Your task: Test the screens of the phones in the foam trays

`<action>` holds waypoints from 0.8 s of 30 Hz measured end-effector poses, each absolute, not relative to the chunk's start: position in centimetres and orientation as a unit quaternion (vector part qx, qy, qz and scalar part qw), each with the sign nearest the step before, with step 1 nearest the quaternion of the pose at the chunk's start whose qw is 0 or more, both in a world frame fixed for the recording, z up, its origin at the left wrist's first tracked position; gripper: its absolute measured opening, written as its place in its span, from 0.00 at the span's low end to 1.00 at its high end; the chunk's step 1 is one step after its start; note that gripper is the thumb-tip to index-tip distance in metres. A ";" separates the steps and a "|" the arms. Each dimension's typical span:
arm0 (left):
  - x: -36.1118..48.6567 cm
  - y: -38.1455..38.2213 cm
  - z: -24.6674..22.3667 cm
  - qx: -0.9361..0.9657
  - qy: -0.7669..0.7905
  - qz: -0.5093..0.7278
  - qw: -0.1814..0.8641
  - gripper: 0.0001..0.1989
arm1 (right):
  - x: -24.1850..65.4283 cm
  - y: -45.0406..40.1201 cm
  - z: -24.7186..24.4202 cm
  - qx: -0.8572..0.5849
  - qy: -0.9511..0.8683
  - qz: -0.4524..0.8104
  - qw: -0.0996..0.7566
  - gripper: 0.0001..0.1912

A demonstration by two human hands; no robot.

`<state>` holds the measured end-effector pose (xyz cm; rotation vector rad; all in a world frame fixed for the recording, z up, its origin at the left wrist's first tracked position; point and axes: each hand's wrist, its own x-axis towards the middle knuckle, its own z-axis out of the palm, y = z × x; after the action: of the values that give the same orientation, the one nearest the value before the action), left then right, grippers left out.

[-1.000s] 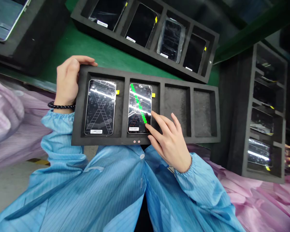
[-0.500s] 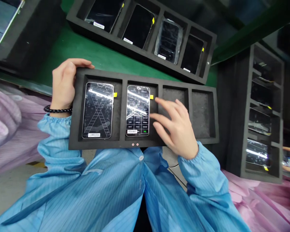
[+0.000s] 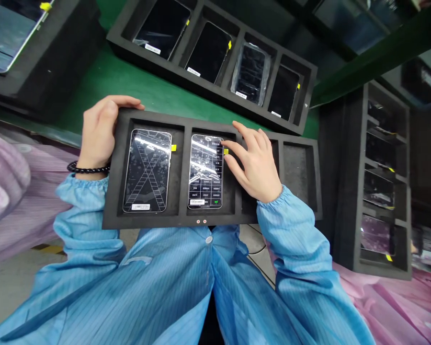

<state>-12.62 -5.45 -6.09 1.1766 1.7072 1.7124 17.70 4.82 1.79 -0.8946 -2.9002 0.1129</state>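
Observation:
A black foam tray [image 3: 208, 222] with a row of compartments lies across my lap. My left hand [image 3: 99, 134] grips its upper left corner, fingers over the far edge. In the leftmost compartment a smartphone [image 3: 148, 170] shows crossed ladder-like lines on a dark screen. The second compartment holds a smartphone [image 3: 206, 172] lit with a grid of labelled cells, a green one at the bottom right. Both phones have a yellow tab and a white sticker. My right hand [image 3: 255, 160] hovers with fingers apart at that phone's upper right; a fingertip is at the screen edge, contact unclear.
Beyond lies another foam tray [image 3: 210, 88] of phones on the green table [image 3: 93, 79]. Dark foam blocks [image 3: 57, 72] carry a device at the left. More trays [image 3: 348, 191] are stacked at the right. People's pink sleeves [image 3: 7, 182] show on both sides.
My right hand has moved up and slightly left, from the lit phone's middle right to its upper right corner. The view has tilted slightly; my left hand keeps its grip.

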 end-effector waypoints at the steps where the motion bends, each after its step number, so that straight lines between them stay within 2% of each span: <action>1: -12.6 -5.4 -6.1 0.427 0.617 0.622 0.223 0.20 | 17.8 4.7 1.8 -0.294 -0.954 0.037 0.053 0.19; 11: -12.5 -5.5 -6.1 0.417 0.615 0.629 0.231 0.19 | 18.4 3.9 1.1 -0.286 -0.956 0.049 0.046 0.21; 16: -12.7 -5.4 -6.1 0.422 0.614 0.626 0.231 0.19 | 18.3 3.8 2.1 -0.292 -0.951 0.045 0.096 0.22; 24: -13.1 -5.3 -6.2 0.442 0.619 0.609 0.225 0.19 | 13.8 3.3 2.2 -0.199 -0.976 0.049 0.075 0.21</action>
<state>-13.13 -5.32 -6.19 1.2191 1.7065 1.6802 13.80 3.34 2.22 -0.5983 -2.9275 0.1482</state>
